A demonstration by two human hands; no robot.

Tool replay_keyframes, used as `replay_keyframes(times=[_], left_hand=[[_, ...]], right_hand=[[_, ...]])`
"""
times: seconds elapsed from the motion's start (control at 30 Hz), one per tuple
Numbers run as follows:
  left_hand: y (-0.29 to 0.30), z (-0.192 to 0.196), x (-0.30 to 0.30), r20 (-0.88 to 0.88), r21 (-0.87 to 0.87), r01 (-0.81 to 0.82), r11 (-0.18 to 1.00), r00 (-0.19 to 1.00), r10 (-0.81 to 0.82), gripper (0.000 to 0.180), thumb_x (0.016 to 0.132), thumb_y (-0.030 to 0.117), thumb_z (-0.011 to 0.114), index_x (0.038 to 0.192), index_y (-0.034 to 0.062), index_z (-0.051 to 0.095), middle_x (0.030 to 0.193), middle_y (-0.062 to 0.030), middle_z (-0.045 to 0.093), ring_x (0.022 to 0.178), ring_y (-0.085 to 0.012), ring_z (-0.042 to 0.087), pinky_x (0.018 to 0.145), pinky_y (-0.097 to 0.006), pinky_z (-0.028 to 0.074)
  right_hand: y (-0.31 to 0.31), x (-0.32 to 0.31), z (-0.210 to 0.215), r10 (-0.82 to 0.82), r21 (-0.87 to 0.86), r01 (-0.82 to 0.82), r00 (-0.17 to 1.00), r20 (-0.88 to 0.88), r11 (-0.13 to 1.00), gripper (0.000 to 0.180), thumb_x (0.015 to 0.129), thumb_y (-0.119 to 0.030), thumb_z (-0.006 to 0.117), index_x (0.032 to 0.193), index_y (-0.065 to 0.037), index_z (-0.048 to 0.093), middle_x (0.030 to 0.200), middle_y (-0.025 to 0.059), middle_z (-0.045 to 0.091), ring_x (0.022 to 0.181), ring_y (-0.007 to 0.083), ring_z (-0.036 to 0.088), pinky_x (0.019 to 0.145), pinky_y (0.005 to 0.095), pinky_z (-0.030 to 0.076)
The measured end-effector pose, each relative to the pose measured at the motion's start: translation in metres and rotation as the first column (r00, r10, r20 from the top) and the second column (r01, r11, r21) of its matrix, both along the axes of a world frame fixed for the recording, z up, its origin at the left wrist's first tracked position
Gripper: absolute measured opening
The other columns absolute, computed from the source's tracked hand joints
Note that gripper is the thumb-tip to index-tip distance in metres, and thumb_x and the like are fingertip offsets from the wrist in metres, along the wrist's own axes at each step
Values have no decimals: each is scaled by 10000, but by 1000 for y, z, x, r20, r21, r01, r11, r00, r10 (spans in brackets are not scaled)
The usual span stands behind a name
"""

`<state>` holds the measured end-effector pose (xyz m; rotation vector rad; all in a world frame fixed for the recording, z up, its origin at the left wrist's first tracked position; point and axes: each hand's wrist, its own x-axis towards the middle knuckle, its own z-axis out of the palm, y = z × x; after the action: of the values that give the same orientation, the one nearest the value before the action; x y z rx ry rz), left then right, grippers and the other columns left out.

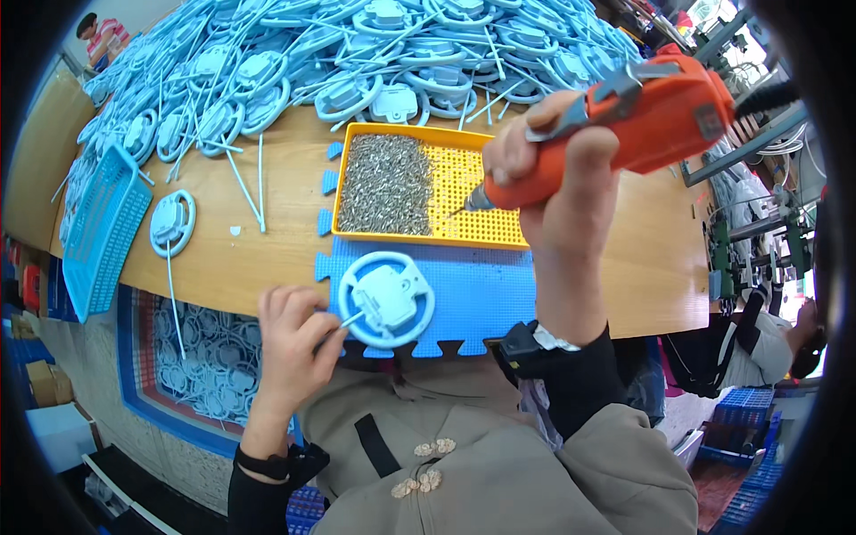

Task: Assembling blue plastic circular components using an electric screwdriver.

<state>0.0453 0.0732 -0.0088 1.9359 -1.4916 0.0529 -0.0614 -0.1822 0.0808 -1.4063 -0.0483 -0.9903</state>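
My left hand pinches the thin stick of a light blue toy steering wheel, which lies on a blue foam mat at the table's near edge. In my right hand is an orange electric screwdriver, its fingers wrapped round the body. The screwdriver's bit points down and left over a yellow tray with a perforated bottom. Small metal screws are heaped in the tray's left half; the bit is near its right half. Whether a screw sits on the bit is too small to tell.
A large pile of blue toy steering wheels covers the back of the wooden table. One more wheel lies at the left, beside a tilted blue basket. A crate of similar parts stands below. Another person is far left.
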Motion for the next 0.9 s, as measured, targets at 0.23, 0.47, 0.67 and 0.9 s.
replay_keyframes(times=[0.23, 0.47, 0.67, 0.9], left_hand=[[-25, 8, -7, -18, -2, 66, 998, 998, -66, 505, 638, 253, 796, 1046, 72, 561, 1077, -106, 540, 1050, -306, 502, 959, -489, 309], [-50, 0, -19, -2, 34, 31, 999, 1000, -31, 682, 621, 327, 821, 1187, 63, 546, 1164, -108, 537, 1128, -304, 483, 1006, -509, 277], [-53, 1, -20, 2, 30, 47, 998, 999, -47, 636, 619, 336, 816, 1136, 54, 576, 1118, -94, 557, 1105, -291, 490, 1014, -512, 270], [-63, 0, -26, -7, -18, 7, 1000, 1000, -7, 616, 633, 287, 798, 1155, 75, 547, 1119, -90, 566, 1089, -299, 504, 1013, -533, 265]], right_hand=[[57, -13, -13, 64, 25, -62, 992, -108, 998, 585, 819, -573, 654, 962, -35, 473, 613, 49, 509, 531, 159, 515, 493, 291, 452], [61, -7, -29, 114, 72, -107, 988, -107, 992, 524, 817, -491, 705, 949, -37, 480, 626, 57, 529, 536, 154, 525, 483, 280, 432], [62, -2, -29, 143, 97, -129, 976, -161, 987, 518, 778, -457, 758, 934, -46, 484, 623, 48, 527, 543, 150, 526, 468, 264, 412], [56, 6, -30, 213, 130, -190, 958, -193, 973, 531, 759, -464, 770, 928, -54, 479, 616, 41, 522, 544, 144, 522, 476, 262, 410]])
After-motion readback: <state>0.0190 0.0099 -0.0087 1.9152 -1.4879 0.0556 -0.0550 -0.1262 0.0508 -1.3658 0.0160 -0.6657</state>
